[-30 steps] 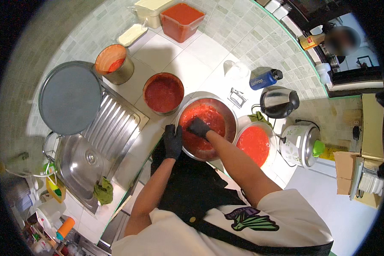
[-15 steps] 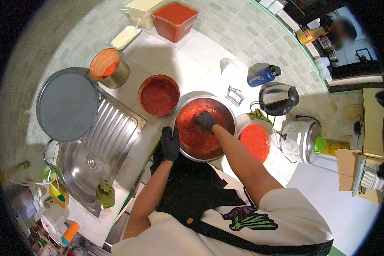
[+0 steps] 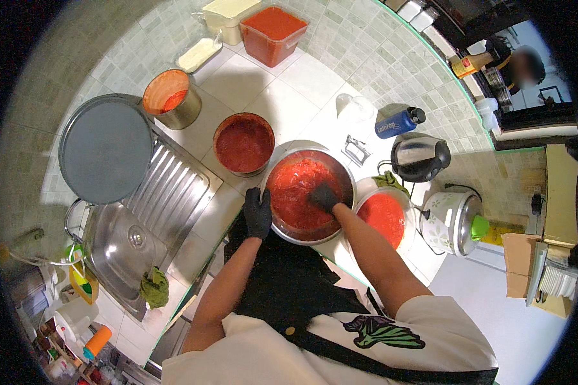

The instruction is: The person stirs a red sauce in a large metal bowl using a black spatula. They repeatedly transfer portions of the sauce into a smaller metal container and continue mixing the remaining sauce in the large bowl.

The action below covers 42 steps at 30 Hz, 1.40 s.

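Observation:
A large metal bowl (image 3: pixel 348 174) at the counter's front edge holds chunky red sauce (image 3: pixel 295 199). My left hand (image 3: pixel 258 215), in a black glove, grips the bowl's left rim. Into the sauce, right of the middle, dips my right hand (image 3: pixel 325 197), gloved in black too; its fingers are sunk out of sight. Behind and left of the bowl stands a pot of dark red sauce (image 3: pixel 243 142). Close by on the right, partly under my right forearm, is a white tub of smoother red sauce (image 3: pixel 382 215).
A tall pot (image 3: pixel 185 110) and a square container of red sauce (image 3: pixel 273 42) stand farther back. To the left are a round grey tray (image 3: pixel 106 149) and a steel sink (image 3: pixel 119 247). A blue bottle (image 3: pixel 395 123), kettle (image 3: pixel 420 159) and rice cooker (image 3: pixel 453 221) line the right.
My right hand has moved right and nearer to me through the sauce, and its fingers have sunk in. My left hand stays at the rim. The view has shifted slightly.

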Tool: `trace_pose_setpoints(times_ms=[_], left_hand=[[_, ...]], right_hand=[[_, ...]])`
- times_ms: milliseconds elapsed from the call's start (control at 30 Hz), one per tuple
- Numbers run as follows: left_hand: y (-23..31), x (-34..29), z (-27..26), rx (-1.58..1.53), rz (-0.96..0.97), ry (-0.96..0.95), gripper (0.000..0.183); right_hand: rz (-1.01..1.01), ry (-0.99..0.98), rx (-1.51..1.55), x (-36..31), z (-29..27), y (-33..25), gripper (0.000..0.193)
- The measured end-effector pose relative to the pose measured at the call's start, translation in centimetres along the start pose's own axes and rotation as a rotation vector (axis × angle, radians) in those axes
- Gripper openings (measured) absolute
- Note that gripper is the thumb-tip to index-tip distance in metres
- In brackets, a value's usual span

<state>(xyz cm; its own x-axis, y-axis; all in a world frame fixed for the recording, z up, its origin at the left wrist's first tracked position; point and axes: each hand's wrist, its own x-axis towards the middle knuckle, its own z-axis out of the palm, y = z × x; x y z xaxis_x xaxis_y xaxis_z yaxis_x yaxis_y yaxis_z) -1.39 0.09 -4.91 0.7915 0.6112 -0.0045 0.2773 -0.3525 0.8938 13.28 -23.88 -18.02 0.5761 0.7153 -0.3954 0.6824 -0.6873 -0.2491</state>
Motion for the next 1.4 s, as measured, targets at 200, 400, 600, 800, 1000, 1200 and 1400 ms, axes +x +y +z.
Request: trace_pose_setpoints(times_ms=[200,400,600,800,1000,1200,1400], left_hand=[[-0.8,-0.3,0.2,0.155,0.014,-0.061,0.035],[1.2,-0.3,-0.7,0.114,-0.05,-0.03,0.037],[2.1,-0.1,-1.6,0.091,0.021,-0.069,0.035],[0.6,0.1,-0.8,0.07,0.119,-0.053,0.034],[-0.6,0.4,-0.7,0.058,0.137,-0.062,0.033],[-2.3,0.0,0.6,0.206,0.224,0.066,0.03],[-2.0,-0.2,-0.6,-0.076,-0.013,-0.182,0.028]], right_hand=[[0.038,-0.17,-0.002,0.5,5.5,1.3,0.033],[-0.09,-0.107,-0.004,-0.1,4.3,-0.2,0.028],[-0.16,0.032,0.37,-1.4,4.6,-8.4,0.025],[-0.059,-0.167,0.171,-1.0,2.2,-8.5,0.033],[-0.151,0.194,1.101,2.2,0.2,-10.5,0.033],[-0.044,-0.064,0.039,7.4,-1.2,-10.6,0.027],[-0.096,-0.018,0.105,7.8,0.6,-9.9,0.028]])
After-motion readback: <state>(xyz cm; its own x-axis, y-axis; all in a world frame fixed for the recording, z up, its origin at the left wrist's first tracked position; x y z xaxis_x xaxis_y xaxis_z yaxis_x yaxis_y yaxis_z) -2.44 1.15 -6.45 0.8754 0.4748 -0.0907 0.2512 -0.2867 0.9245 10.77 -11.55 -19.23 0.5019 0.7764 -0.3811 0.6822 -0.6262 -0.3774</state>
